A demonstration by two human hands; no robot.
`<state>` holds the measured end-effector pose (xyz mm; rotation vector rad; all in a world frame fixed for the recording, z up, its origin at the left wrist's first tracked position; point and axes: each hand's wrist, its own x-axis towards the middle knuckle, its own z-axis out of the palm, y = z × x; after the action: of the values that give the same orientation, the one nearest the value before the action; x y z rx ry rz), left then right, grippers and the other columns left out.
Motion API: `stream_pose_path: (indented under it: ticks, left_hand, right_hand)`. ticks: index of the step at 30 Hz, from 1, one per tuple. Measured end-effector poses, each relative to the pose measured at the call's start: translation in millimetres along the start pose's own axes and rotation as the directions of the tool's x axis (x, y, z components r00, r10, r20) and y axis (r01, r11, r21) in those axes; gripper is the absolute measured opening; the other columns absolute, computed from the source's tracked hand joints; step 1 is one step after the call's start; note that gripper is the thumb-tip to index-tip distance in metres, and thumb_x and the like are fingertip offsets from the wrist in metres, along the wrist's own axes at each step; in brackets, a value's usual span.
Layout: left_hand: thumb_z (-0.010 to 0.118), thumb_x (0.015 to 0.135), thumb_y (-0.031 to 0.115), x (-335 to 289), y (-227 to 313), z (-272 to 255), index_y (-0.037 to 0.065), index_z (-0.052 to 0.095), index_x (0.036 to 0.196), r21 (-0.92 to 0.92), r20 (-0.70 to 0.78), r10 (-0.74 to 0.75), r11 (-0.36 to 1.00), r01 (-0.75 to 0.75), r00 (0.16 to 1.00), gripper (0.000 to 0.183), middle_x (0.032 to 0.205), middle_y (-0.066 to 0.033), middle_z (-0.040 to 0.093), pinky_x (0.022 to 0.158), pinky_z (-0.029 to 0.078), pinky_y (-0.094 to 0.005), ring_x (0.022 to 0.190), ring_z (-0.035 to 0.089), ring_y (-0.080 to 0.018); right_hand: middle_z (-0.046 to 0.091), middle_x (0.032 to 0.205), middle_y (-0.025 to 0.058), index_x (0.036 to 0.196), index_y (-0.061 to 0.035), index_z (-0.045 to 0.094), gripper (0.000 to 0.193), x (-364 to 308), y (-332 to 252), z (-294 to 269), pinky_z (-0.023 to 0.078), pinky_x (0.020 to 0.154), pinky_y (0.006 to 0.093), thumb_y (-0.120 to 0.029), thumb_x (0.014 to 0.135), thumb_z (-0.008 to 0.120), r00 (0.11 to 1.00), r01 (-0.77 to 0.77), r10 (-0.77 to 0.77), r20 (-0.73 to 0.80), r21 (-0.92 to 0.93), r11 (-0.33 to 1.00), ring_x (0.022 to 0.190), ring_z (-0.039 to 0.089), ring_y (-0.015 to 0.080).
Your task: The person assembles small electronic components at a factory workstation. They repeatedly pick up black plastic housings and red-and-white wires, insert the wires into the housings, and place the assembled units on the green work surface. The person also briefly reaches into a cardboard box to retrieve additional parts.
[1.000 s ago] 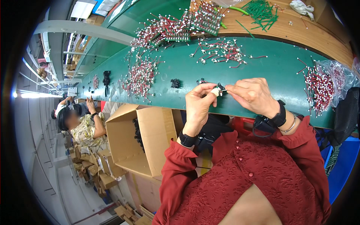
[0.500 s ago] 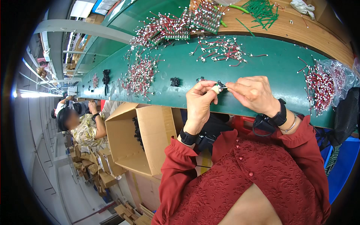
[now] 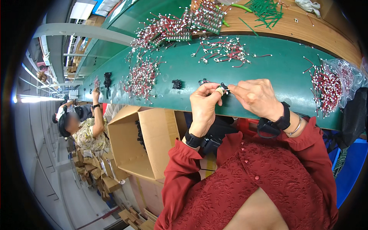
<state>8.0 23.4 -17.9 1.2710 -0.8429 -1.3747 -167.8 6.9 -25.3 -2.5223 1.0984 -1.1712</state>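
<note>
My left hand (image 3: pixel 204 107) pinches a small black part (image 3: pixel 223 86) between thumb and fingers, above the near edge of the green table (image 3: pixel 184 69). A pale covering shows on one fingertip. From the right, my right hand (image 3: pixel 257 99) grips a thin, light-coloured piece (image 3: pixel 227 90) whose end meets the black part; its kind is too small to make out. Just beyond my left fingers lies another small dark part (image 3: pixel 203 81). A little cluster of black parts (image 3: pixel 176 84) sits further left.
Red wire leads with white connectors lie in piles at the middle (image 3: pixel 226 50), left (image 3: pixel 142 78) and right (image 3: pixel 326 88). Circuit boards with wires (image 3: pixel 178 28) are stacked at the back. Green strips (image 3: pixel 265 13) rest on wood. A cardboard box (image 3: pixel 157 142) stands below; a co-worker (image 3: pixel 90 128) sits left.
The co-worker at the left has raised an arm and reached toward the small wire pile on the table. My hands stay nearly in place, still on the black part.
</note>
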Motion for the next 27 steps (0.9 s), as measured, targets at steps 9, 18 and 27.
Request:
stream_pose_path:
  ticks: [9, 18, 27]
  left_hand:
    - [0.056, 0.079, -0.006, -3.1, 24.2, -11.0, -0.006, 0.061, 0.097, 0.105, 0.102, 0.172, 0.978, -0.182, 0.980, 0.019, 0.081, -0.0148, 0.065, 0.047, 0.044, -0.0236, 0.053, 0.054, -0.0122]
    - [0.058, 0.081, -0.002, 10.8, 23.8, -65.9, -0.005, 0.062, 0.095, 0.232, -0.105, 0.189, 0.959, -0.161, 0.976, 0.015, 0.073, -0.0085, 0.062, 0.047, 0.039, -0.0210, 0.051, 0.049, -0.0085]
    - [0.060, 0.082, 0.004, 32.4, -1.3, -75.1, 0.001, 0.064, 0.105, 0.516, -0.084, 0.192, 0.848, -0.123, 0.978, 0.024, 0.067, -0.0006, 0.059, 0.043, 0.040, -0.0189, 0.051, 0.049, -0.0034]
  right_hand:
    - [0.059, 0.065, 0.0023, 0.086, -0.0099, 0.068, 0.013, 6.8, 8.0, -5.9, 0.044, 0.046, 0.0296, -0.014, 0.073, 0.068, 0.994, -0.035, 0.060, -0.096, 0.247, 0.968, 0.053, 0.058, 0.0179]
    - [0.064, 0.071, 0.0061, 0.090, -0.0079, 0.069, 0.015, 15.7, 20.4, -16.9, 0.041, 0.047, 0.0259, -0.014, 0.076, 0.068, 0.915, -0.318, 0.385, -0.121, 0.372, 0.872, 0.050, 0.054, 0.0134]
    - [0.067, 0.077, 0.0050, 0.097, -0.0063, 0.067, 0.023, 19.5, 58.0, -30.2, 0.048, 0.061, 0.0249, -0.020, 0.079, 0.065, 0.679, -0.618, 0.728, -0.097, 0.460, 0.638, 0.065, 0.061, 0.0109]
